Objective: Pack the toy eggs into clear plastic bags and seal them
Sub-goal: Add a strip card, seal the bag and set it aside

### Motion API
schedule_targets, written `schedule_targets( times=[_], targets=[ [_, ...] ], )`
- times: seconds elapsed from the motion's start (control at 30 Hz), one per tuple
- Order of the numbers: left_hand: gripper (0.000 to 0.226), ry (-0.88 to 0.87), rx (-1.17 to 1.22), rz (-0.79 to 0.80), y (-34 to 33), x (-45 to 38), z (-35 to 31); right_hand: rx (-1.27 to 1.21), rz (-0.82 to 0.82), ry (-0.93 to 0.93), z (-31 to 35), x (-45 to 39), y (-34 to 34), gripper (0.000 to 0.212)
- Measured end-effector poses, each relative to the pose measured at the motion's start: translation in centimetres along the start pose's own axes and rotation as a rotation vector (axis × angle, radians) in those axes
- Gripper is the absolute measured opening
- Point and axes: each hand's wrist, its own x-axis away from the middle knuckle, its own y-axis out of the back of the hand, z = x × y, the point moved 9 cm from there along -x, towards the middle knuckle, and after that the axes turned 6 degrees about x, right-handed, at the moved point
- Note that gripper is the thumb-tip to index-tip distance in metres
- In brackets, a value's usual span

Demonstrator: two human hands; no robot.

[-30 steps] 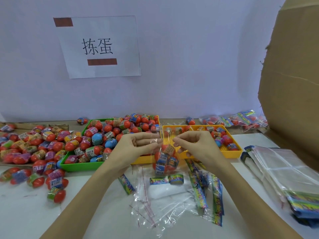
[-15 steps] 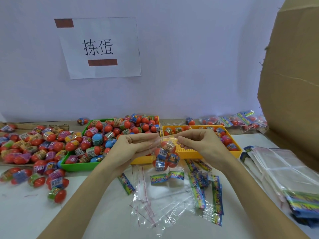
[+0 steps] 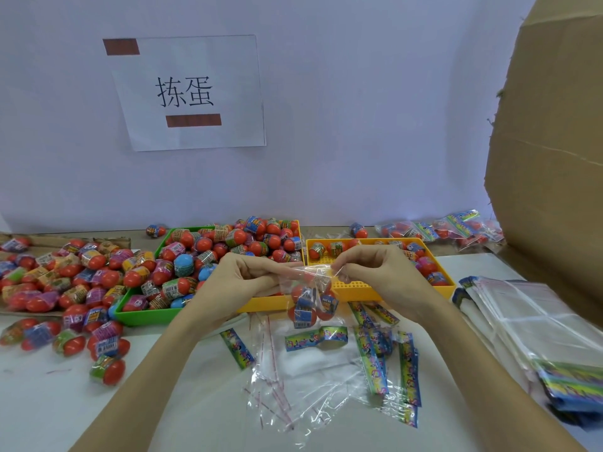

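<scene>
Left hand (image 3: 243,282): fingers curled, pinching the left side of the bag's top edge between thumb and fingertips.
Right hand (image 3: 375,272): fingers curled, pinching the right side of the same top edge, thumb and forefinger at the fold.
Bag (image 3: 308,300): clear, hanging between both hands above the table, holding a few red eggs with blue wrappers; top stretched flat between the two pinches.
Hand pose: both raised off the table, knuckles up, close together with only the bag's top between them; forearms running in from the lower corners and converging at mid-frame.
Green tray (image 3: 143,316): just behind the left hand, heaped with eggs.
Yellow tray (image 3: 355,290): directly behind the bag and right hand, a few eggs along its far and right sides.
Loose eggs (image 3: 65,275): spread over the table's left side, some near the left forearm.
Empty bags (image 3: 293,389): crumpled clear plastic with red strips, lying on the table under the hands.
Label strips (image 3: 372,363): colourful, scattered beneath and right of the hanging bag.
Bag stack (image 3: 535,324): flat pile at the right edge, beside the right forearm.
Cardboard (image 3: 554,158): tall wall closing off the right.
Packed bags (image 3: 440,228): at the back right, near the wall.
Table (image 3: 39,402): bare white patch at lower left, outside the left forearm.
</scene>
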Motion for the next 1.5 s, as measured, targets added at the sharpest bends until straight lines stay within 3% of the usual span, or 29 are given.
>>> schedule_targets(
  times=[0.43,0.53,0.67,1.0,1.13,1.27,1.5],
  targets=[
    [0.040,-0.013,-0.202,0.033,0.3,0.3,-0.6,0.124,0.052,0.005,0.1,0.0,-0.1,0.036],
    [0.020,0.037,-0.179,-0.001,0.6,0.3,-0.3,0.138,0.086,-0.022,-0.1,0.1,-0.3,0.042],
    [0.020,-0.038,-0.236,-0.091,0.8,0.1,-1.0,0.113,0.078,0.005,0.0,0.1,-0.8,0.010],
    [0.027,-0.059,-0.153,-0.069,0.3,0.0,-1.1,0.098,0.103,0.024,0.0,0.1,-1.5,0.018],
    [0.035,-0.062,-0.110,-0.098,0.6,0.0,-1.3,0.148,0.134,0.025,0.2,0.1,-2.1,0.018],
    [0.057,-0.039,-0.080,-0.076,0.3,0.0,-1.4,0.137,0.108,0.033,0.4,0.1,-1.5,0.018],
    [0.028,-0.018,-0.215,-0.098,-1.1,-0.2,-0.9,0.073,0.151,0.063,0.8,0.1,-2.1,0.017]
  ],
)
